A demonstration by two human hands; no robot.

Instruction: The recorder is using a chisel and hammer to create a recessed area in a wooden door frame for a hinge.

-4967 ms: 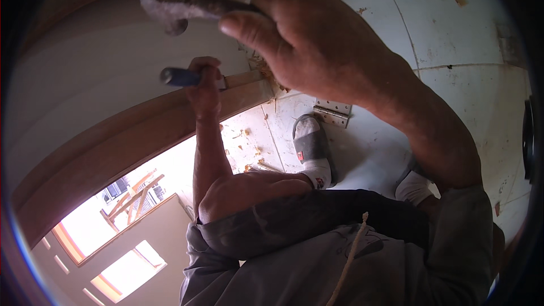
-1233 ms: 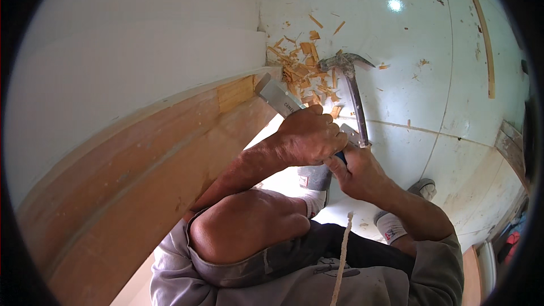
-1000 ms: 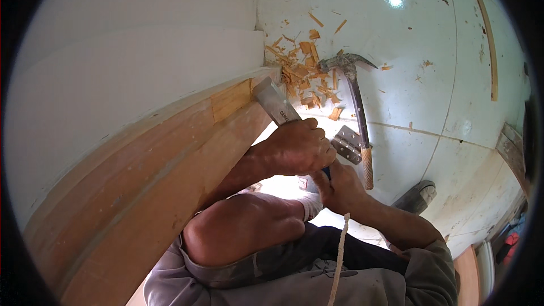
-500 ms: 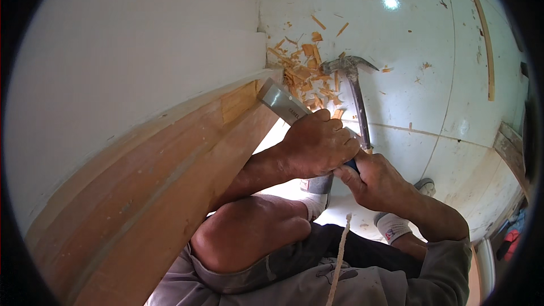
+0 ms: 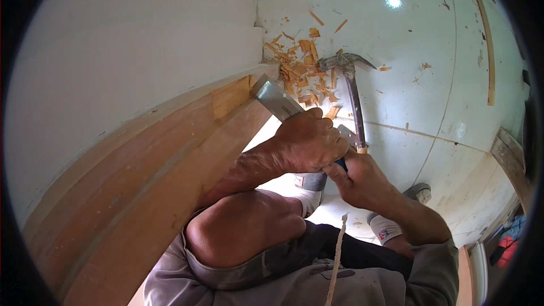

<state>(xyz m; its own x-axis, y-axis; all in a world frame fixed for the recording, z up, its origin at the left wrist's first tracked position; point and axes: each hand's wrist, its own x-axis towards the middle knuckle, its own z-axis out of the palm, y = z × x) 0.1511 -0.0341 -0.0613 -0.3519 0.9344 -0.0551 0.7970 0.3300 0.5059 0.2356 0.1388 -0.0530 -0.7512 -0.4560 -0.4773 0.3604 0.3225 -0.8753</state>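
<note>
Left hand (image 5: 311,140) palm-down, clasping chisel (image 5: 276,99), right hand (image 5: 361,180) just behind, curled around blue handle (image 5: 341,163)

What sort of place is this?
Probably a room under renovation: wood chips litter the tiled floor, a claw hammer lies beside them, and a chisel is held at a wooden frame.

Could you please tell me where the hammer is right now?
In the head view, the hammer lies on the floor right of centre, its head beside the wood chips, its handle pointing toward the right hand.
</note>
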